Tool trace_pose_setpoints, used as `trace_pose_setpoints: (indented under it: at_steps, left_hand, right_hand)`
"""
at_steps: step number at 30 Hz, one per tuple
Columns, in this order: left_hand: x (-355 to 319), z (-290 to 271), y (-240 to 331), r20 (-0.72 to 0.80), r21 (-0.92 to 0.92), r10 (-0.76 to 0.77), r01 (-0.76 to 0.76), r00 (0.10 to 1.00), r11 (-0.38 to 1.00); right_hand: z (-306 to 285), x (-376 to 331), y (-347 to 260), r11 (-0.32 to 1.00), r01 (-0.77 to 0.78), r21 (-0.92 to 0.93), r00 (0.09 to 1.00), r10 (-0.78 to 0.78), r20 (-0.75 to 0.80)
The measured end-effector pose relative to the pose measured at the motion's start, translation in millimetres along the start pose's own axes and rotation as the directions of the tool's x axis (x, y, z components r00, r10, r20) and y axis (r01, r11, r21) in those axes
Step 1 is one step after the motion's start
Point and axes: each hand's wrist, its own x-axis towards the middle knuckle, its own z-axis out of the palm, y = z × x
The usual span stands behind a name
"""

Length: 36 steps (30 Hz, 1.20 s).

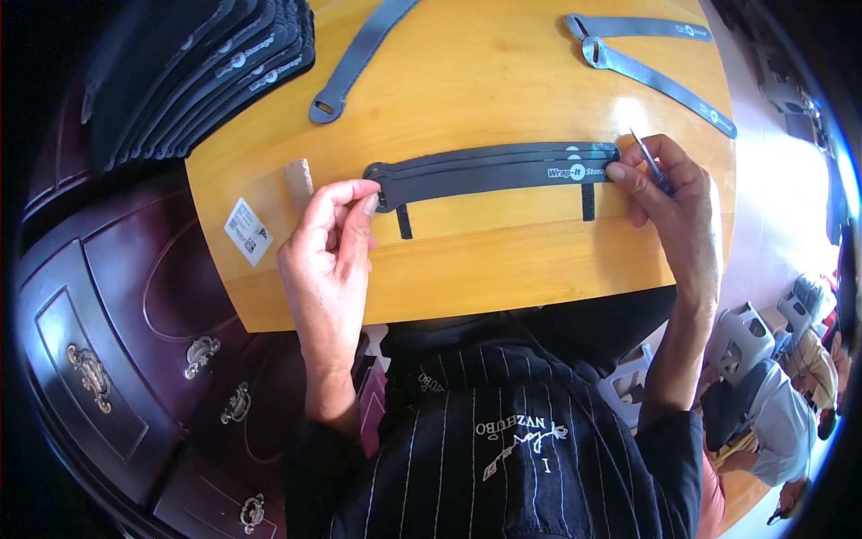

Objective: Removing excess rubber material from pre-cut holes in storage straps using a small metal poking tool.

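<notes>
A stack of dark grey flat straps (pixel 489 171) lies across a round yellow wooden table (pixel 503 81), over two short black strips that stick out below it. My left hand (pixel 330 235) pinches the stack's left end between thumb and forefinger. My right hand (pixel 669 198) presses a fingertip on the stack's right end and holds a thin metal tool (pixel 648 160) between its fingers.
A fanned pile of black straps (pixel 206 72) lies at the table's far left. Loose grey straps (pixel 355 58) (pixel 655 76) lie at the back. A small white label (pixel 247 231) sits near the left edge. A dark wooden cabinet (pixel 117 341) stands at left, white plastic chairs (pixel 745 337) at right.
</notes>
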Motion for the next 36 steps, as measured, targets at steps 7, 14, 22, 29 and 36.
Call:
trace_pose_setpoints:
  at_steps: [7, 14, 22, 29, 36]
  left_hand:
    - [-5, 12, -5, -0.087, 0.255, 0.612, -0.576, 0.786, 0.776]
    - [4, 26, 13, 0.112, 0.206, 0.471, -0.485, 0.875, 0.85]
    - [13, 17, 48, 0.274, 0.229, 0.389, -0.453, 0.879, 0.861]
    - [81, 67, 96, 0.355, 0.169, 0.651, -0.731, 0.671, 0.661]
    - [124, 123, 99, 0.438, -0.014, 0.549, -0.605, 0.712, 0.796]
  right_hand:
    - [9, -17, -19, 0.94, 0.297, -0.166, 0.943, -0.316, -0.105]
    - [27, 1, -18, 0.805, 0.411, -0.429, 0.904, -0.421, 0.076]
    - [-5, 3, -24, 0.898, 0.309, -0.314, 0.949, -0.268, 0.169]
    - [-17, 42, -9, 0.835, 0.379, -0.398, 0.778, -0.52, -0.351]
    - [-3, 59, 1, 0.843, 0.411, -0.348, 0.811, -0.513, -0.282]
